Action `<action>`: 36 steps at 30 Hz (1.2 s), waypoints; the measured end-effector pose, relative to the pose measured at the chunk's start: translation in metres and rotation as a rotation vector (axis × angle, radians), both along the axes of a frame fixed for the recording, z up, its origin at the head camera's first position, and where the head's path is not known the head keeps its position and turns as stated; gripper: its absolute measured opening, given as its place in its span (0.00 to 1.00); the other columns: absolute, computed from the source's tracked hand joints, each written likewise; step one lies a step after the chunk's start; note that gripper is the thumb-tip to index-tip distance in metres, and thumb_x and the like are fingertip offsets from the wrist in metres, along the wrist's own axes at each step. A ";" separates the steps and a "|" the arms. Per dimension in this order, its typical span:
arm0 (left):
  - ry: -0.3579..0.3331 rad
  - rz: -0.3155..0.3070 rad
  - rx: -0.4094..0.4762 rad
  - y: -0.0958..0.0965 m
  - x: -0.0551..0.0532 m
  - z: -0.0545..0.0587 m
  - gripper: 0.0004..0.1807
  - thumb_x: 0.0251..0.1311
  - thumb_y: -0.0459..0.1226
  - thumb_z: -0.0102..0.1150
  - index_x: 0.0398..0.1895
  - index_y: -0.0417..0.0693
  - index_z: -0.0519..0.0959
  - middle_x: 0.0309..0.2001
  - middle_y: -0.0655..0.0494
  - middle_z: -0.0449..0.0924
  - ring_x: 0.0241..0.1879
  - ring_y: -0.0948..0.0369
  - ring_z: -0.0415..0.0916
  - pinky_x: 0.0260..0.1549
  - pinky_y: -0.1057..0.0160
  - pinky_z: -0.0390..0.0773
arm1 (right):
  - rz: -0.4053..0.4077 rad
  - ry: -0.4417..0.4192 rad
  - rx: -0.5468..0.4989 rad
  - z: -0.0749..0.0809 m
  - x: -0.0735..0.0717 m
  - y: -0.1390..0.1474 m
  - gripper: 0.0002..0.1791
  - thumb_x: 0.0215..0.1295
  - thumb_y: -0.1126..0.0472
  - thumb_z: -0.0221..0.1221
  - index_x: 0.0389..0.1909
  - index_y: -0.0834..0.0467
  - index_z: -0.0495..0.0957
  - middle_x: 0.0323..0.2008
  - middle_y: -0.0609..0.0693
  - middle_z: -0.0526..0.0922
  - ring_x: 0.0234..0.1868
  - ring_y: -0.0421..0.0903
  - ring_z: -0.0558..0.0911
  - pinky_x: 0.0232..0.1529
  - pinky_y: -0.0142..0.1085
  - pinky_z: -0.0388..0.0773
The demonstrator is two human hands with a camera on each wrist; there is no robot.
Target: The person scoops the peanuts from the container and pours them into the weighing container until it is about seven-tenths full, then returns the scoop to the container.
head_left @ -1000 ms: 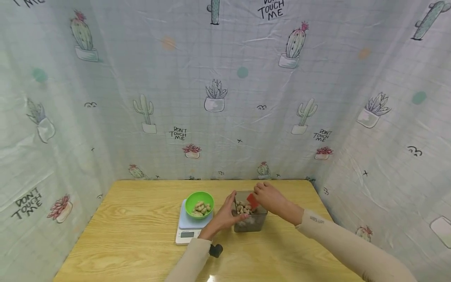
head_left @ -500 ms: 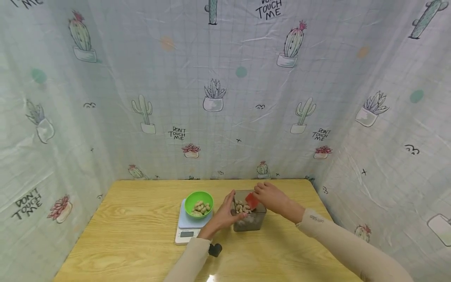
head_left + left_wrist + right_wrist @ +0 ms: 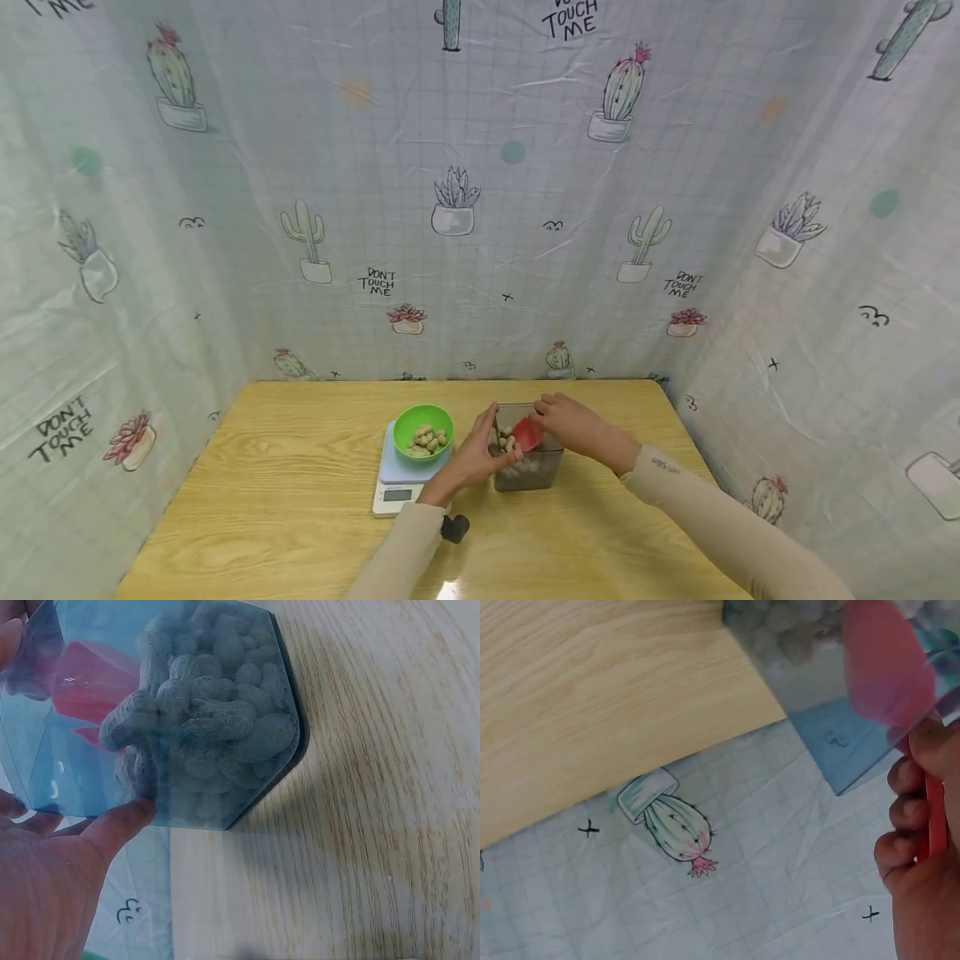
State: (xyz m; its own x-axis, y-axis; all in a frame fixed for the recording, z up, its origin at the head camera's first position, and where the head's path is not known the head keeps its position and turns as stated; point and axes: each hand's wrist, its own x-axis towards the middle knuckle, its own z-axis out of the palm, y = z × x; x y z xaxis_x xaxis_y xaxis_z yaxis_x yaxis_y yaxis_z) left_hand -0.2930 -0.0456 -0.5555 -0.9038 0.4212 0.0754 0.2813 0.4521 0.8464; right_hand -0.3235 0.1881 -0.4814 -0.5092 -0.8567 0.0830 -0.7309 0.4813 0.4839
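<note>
A clear grey plastic container (image 3: 528, 478) stands on the table, holding unshelled peanuts (image 3: 217, 720). My left hand (image 3: 472, 458) grips its left side, the thumb on the near wall and fingers along the other side. Inside the container is a red scoop (image 3: 528, 434), tilted among the peanuts. My right hand (image 3: 576, 427) holds the scoop by its handle over the right rim; in the right wrist view the fingers curl round the red handle (image 3: 936, 814). Left of the container, a green bowl (image 3: 403, 427) with several peanuts sits on a white kitchen scale (image 3: 386, 500).
All of this stands on a wood-grain table (image 3: 285, 483). A cactus-print curtain (image 3: 465, 275) hangs behind and at both sides of it. The scale's display (image 3: 397, 495) is too small to read. A black object (image 3: 454, 528) shows by the left wrist.
My right hand has moved slightly left and tipped the scoop, whose red bowl now shows wider and further left in the container. My left hand keeps its place on the container.
</note>
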 end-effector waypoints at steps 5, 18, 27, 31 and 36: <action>0.003 0.006 -0.017 0.000 -0.002 -0.001 0.56 0.58 0.59 0.62 0.80 0.59 0.37 0.80 0.48 0.39 0.74 0.42 0.55 0.63 0.40 0.68 | -0.018 0.036 0.020 0.000 0.000 0.003 0.13 0.56 0.58 0.70 0.42 0.49 0.82 0.36 0.43 0.80 0.39 0.42 0.78 0.40 0.37 0.76; 0.004 -0.006 -0.020 0.000 -0.006 -0.004 0.58 0.57 0.62 0.61 0.80 0.60 0.37 0.80 0.48 0.39 0.74 0.42 0.55 0.64 0.40 0.68 | 0.026 -0.069 -0.092 -0.007 -0.003 0.005 0.07 0.59 0.59 0.67 0.38 0.50 0.82 0.31 0.42 0.80 0.34 0.41 0.75 0.32 0.33 0.69; 0.008 0.012 -0.019 -0.001 -0.008 0.000 0.58 0.56 0.61 0.63 0.80 0.59 0.38 0.80 0.48 0.40 0.73 0.42 0.57 0.63 0.40 0.68 | -0.012 -0.195 -0.156 0.000 -0.007 -0.001 0.07 0.59 0.59 0.68 0.37 0.52 0.82 0.32 0.44 0.81 0.35 0.43 0.78 0.37 0.38 0.75; 0.012 0.007 -0.022 -0.001 -0.007 -0.003 0.58 0.57 0.60 0.63 0.80 0.57 0.37 0.80 0.47 0.40 0.73 0.42 0.56 0.64 0.40 0.68 | -0.004 -0.161 -0.164 -0.006 -0.005 -0.004 0.07 0.60 0.61 0.67 0.38 0.53 0.82 0.32 0.45 0.81 0.35 0.44 0.78 0.36 0.38 0.75; 0.010 0.006 -0.021 -0.003 -0.005 -0.004 0.59 0.57 0.61 0.62 0.80 0.56 0.36 0.80 0.46 0.39 0.73 0.41 0.57 0.64 0.41 0.68 | -0.017 -0.183 -0.218 -0.013 -0.003 -0.006 0.05 0.62 0.60 0.65 0.37 0.52 0.80 0.31 0.44 0.80 0.34 0.43 0.77 0.35 0.38 0.72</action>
